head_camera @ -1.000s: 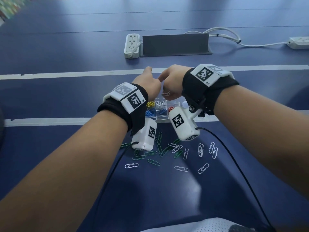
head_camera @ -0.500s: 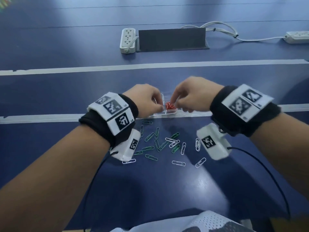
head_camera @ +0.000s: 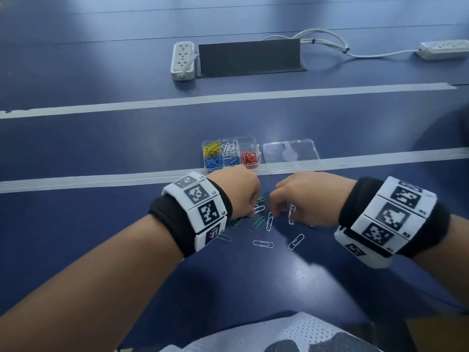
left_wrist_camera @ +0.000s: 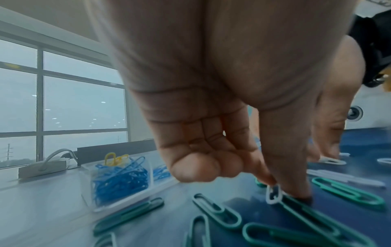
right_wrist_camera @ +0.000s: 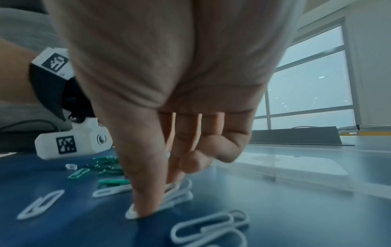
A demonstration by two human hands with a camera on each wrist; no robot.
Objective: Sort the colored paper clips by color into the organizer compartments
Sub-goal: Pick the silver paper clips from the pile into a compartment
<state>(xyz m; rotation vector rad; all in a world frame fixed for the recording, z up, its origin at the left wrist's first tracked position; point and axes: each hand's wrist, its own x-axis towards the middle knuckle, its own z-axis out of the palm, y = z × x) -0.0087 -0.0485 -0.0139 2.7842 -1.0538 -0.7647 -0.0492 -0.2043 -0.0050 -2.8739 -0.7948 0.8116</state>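
The clear organizer (head_camera: pixel 256 144) stands past the hands, with yellow (head_camera: pixel 211 148), white (head_camera: pixel 230 147), blue (head_camera: pixel 214 162) and red clips (head_camera: pixel 249 158) in separate compartments. Loose green clips (head_camera: pixel 258 222) and white clips (head_camera: pixel 263 243) lie on the blue table in front of it. My left hand (head_camera: pixel 250 212) is down on the pile, thumb and forefinger pinching a white clip (left_wrist_camera: pixel 273 193) that stands on end among green clips (left_wrist_camera: pixel 217 210). My right hand (head_camera: pixel 281 212) pinches a small bunch of white clips (right_wrist_camera: pixel 177 193) against the table; one of them (head_camera: pixel 291 214) shows under its palm.
The organizer's clear lid (head_camera: pixel 290 154) lies right of the organizer on a pale tape line (head_camera: pixel 101 179). Farther back are a dark cable box (head_camera: pixel 250 57), a white power strip (head_camera: pixel 183 59) and a second strip (head_camera: pixel 444 49) with cables.
Both hands have pulled back from over the organizer toward me and dropped onto the loose pile. Each now pinches white clips, and the organizer is uncovered.
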